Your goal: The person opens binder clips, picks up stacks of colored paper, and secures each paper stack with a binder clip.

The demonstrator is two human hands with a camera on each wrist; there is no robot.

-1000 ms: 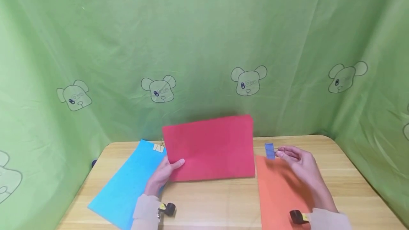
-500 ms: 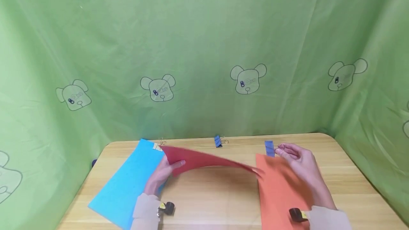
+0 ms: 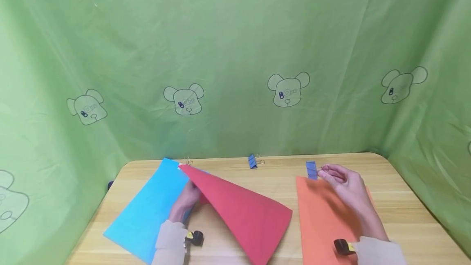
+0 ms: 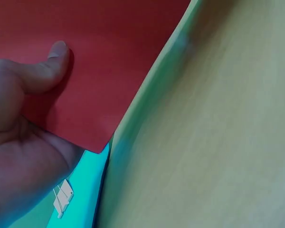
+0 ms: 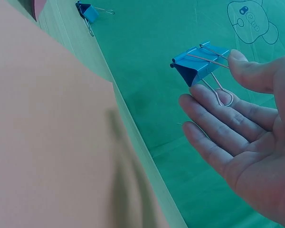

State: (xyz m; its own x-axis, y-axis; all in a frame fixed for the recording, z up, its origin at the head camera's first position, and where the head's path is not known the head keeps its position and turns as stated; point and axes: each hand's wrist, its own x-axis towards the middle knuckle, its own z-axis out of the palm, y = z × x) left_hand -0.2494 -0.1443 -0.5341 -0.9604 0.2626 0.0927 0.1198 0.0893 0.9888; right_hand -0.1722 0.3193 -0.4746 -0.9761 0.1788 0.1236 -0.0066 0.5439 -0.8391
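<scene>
My left hand grips a red sheet near its left edge, with the thumb on one face in the left wrist view. The sheet tilts and twists, its right end drooping towards the table's front. In my right hand, thumb and fingers pinch the wire handles of a blue binder clip. This clip hangs above the far edge of an orange sheet lying on the table. Under my left arm lies a blue sheet, with a pale binder clip on its far end.
Another blue binder clip rests near the back edge of the wooden table, between the two flat sheets. Green cloth with bear heads hangs behind the table and on both sides.
The red sheet has swung from facing me upright, through nearly edge-on, to drooping forward and right, uncovering the blue binder clip behind. My right hand has stayed almost still.
</scene>
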